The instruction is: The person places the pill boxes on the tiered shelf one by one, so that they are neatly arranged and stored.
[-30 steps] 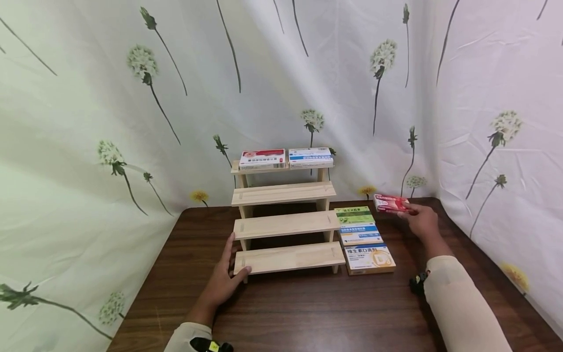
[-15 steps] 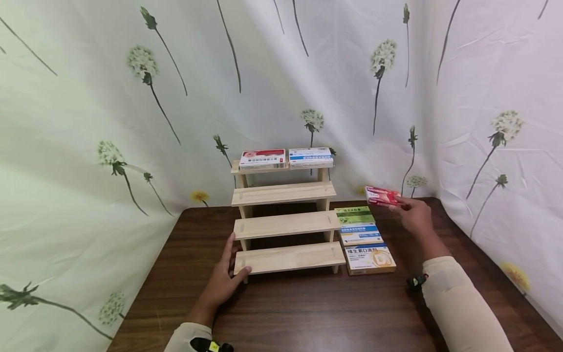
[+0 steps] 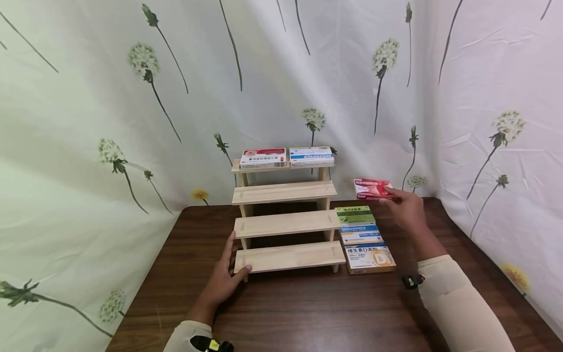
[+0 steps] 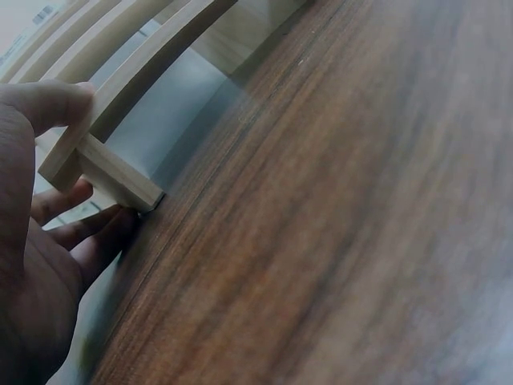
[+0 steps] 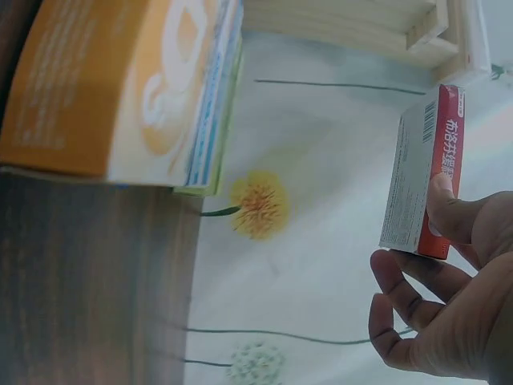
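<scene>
My right hand (image 3: pixel 406 208) pinches a red and white medicine box (image 3: pixel 371 188) by its right end, thumb against the face, and holds it up behind the flat boxes. In the right wrist view the box's pale barcode side (image 5: pixel 410 172) shows, the other fingers loosely bent below it. A wooden step shelf (image 3: pixel 288 224) with several tiers stands on the table. My left hand (image 3: pixel 223 281) grips the left end of its lowest tier. In the left wrist view the thumb (image 4: pixel 68 103) lies on the board and the fingers (image 4: pixel 100 233) bend behind the leg.
On the top tier lie a red and white box (image 3: pixel 263 158) and a blue and white box (image 3: pixel 311 157). Right of the shelf, a green box (image 3: pixel 354 214), a blue and white box (image 3: pixel 361 234) and a vitamin D box (image 3: pixel 370 258) lie in a column. A flowered curtain (image 3: pixel 272 98) hangs behind.
My right hand has carried the red medicine box leftward and up, from beside the green box towards the shelf. My left hand stays at the lowest tier.
</scene>
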Demonstrator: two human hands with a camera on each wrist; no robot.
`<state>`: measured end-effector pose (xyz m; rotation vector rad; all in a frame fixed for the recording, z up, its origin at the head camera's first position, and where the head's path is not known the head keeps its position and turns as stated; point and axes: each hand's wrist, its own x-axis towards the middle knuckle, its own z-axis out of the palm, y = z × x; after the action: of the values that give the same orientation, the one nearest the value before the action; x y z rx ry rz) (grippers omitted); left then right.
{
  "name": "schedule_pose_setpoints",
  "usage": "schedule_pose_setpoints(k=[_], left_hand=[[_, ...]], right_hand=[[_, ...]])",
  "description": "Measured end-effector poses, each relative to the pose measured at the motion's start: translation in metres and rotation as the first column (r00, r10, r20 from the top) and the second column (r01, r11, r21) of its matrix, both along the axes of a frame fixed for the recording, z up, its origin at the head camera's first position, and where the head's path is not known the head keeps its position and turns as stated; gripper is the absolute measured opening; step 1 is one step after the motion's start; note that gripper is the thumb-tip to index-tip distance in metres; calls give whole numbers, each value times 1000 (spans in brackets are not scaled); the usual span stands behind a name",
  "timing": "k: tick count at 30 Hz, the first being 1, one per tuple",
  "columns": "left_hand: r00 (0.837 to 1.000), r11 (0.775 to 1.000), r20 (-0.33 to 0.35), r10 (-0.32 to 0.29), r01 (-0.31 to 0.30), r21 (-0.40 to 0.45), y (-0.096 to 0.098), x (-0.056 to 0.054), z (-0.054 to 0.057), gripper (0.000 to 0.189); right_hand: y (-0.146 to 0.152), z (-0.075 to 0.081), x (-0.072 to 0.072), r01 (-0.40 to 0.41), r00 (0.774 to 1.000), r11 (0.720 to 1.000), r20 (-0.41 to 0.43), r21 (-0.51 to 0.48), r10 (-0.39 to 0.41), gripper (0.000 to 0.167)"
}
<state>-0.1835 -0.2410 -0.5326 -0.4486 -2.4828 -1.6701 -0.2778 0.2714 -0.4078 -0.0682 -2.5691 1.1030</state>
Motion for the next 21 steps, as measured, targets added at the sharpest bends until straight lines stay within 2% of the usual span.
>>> schedule_pose_setpoints(k=[8,21], left_hand=[[1000,1000,-21,-9,10,10,1,1,1,105],[1000,1000,-16,-2,2,2,0,0,0,104]], right_hand=[[-13,12,6,-17,994,999,-107,52,22,48],[-43,26,18,-62,995,996,-68,66,67,50]])
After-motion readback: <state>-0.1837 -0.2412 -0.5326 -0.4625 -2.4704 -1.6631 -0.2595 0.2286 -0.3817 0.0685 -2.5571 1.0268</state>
